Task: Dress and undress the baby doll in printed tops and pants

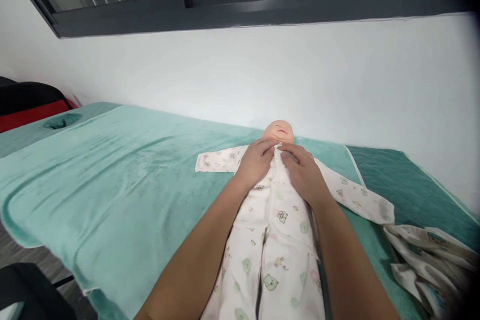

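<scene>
A baby doll lies on its back, its head (279,131) at the wall side. It wears a white baby sleepsuit (277,200) printed with small animals and green shapes, sleeves spread to both sides and legs running toward me. At the neck, my left hand (258,160) pinches the collar edge from the left. My right hand (302,167) grips the same collar from the right, thumb and index finger close together. Both sets of fingertips nearly meet just under the doll's chin. The fastening between them is too small to make out.
A turquoise blanket (123,175) covers the bed. Crumpled printed cloth (431,260) lies at the right over a darker green cover (386,170). A white wall (232,75) and window frame (262,7) stand behind. A black chair (30,290) is at lower left.
</scene>
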The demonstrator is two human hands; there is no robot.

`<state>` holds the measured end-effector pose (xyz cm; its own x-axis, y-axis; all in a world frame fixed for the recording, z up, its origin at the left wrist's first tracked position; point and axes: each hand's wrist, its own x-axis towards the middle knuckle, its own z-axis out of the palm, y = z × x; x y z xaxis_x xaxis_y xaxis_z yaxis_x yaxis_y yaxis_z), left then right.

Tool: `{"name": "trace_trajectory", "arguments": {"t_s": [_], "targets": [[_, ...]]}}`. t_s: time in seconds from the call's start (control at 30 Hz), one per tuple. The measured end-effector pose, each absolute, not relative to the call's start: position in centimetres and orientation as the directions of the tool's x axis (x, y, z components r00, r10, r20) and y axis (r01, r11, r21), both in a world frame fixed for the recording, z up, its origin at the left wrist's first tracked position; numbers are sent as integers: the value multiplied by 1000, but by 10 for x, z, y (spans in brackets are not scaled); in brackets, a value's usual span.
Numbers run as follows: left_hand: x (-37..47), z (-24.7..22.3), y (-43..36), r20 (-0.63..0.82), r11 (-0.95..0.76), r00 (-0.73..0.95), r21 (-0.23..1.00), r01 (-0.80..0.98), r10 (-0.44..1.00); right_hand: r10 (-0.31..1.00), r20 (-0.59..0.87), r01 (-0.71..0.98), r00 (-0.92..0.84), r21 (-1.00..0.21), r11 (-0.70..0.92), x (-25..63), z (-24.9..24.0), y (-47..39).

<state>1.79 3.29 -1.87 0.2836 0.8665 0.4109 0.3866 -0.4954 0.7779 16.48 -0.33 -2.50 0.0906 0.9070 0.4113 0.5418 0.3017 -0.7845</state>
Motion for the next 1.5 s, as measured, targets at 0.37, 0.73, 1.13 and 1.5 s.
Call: {"name": "trace_trajectory", "arguments": {"t_s": [0.37,0.73,1.13,1.5], "targets": [[17,-15,31,396,-503,328,780,373,858,911,409,617,-62,-702,357,172,-28,-4],[12,-10,18,485,-530,214,778,338,848,893,348,361,286,-902,235,166,-14,-15],[-1,-15,-1,386,-459,272,833,309,882,856,439,414,272,-857,308,153,-22,-47],[0,-17,0,376,-447,275,852,272,885,799,506,451,325,-825,339,151,-24,-45]]}}
